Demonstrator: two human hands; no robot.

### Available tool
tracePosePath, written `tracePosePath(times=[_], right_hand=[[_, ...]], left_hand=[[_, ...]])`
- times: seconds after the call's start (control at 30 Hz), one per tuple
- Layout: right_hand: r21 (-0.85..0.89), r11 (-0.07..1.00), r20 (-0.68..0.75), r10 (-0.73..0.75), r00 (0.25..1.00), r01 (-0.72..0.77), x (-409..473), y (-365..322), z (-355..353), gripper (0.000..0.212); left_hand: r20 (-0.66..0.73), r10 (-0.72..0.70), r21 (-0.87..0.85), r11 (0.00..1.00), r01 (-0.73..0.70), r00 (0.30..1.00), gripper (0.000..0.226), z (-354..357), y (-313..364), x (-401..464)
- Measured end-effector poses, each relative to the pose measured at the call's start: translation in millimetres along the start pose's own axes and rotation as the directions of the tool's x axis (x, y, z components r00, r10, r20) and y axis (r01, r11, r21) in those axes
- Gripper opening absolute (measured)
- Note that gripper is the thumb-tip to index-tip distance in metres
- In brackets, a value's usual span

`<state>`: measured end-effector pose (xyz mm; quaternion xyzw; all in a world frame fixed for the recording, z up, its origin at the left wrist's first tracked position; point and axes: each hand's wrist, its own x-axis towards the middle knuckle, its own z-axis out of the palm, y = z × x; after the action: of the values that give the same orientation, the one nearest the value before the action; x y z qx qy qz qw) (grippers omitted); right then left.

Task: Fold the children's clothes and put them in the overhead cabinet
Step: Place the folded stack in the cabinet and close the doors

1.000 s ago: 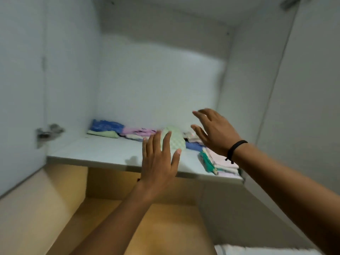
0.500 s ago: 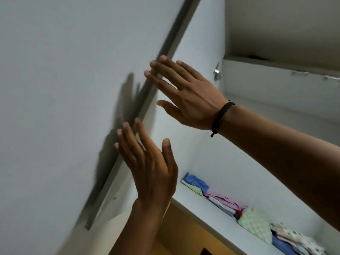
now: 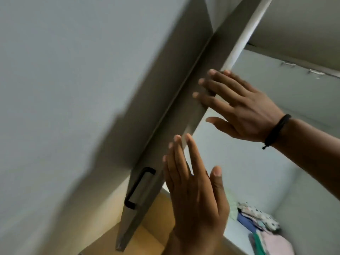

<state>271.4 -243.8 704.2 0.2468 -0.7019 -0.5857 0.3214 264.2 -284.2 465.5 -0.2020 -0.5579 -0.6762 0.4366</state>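
Note:
The overhead cabinet's grey door runs diagonally across the view, with a black handle near its lower end. My right hand, a black band on its wrist, lies with straight fingers across the door's edge. My left hand is raised below it, fingers straight, fingertips at the same edge. Folded children's clothes lie on the white cabinet shelf at the lower right: a dotted piece, a blue one, a pink one, a green one. Neither hand holds any clothing.
A pale wall or panel fills the left side. The cabinet's white interior opens on the right, with small metal fittings along its upper part. A light wooden surface shows below the door.
Both hands have left the shelf and clothes and come up to the door's edge. The door has swung across the view, its handle now showing. The camera has tilted up and left.

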Motion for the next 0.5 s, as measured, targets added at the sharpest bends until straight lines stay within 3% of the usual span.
tracePosePath(times=[0.17,0.3,0.5], right_hand=[[0.035,0.997,0.199,0.055,0.978,-0.063,-119.7,20.2,23.2,0.06],[0.014,0.992,0.444,0.105,0.89,-0.124,-201.8,33.9,63.0,0.065],[-0.001,0.985,0.556,0.144,0.818,-0.172,-250.0,46.4,127.0,0.067]], left_hand=[[0.196,-0.027,-0.031,0.999,0.033,0.98,0.07,77.9,29.2,-64.5],[0.384,-0.049,-0.003,0.999,0.055,0.922,0.073,168.8,38.0,-102.6],[0.428,-0.089,0.144,0.989,0.029,0.899,0.078,258.2,17.1,-120.4]])
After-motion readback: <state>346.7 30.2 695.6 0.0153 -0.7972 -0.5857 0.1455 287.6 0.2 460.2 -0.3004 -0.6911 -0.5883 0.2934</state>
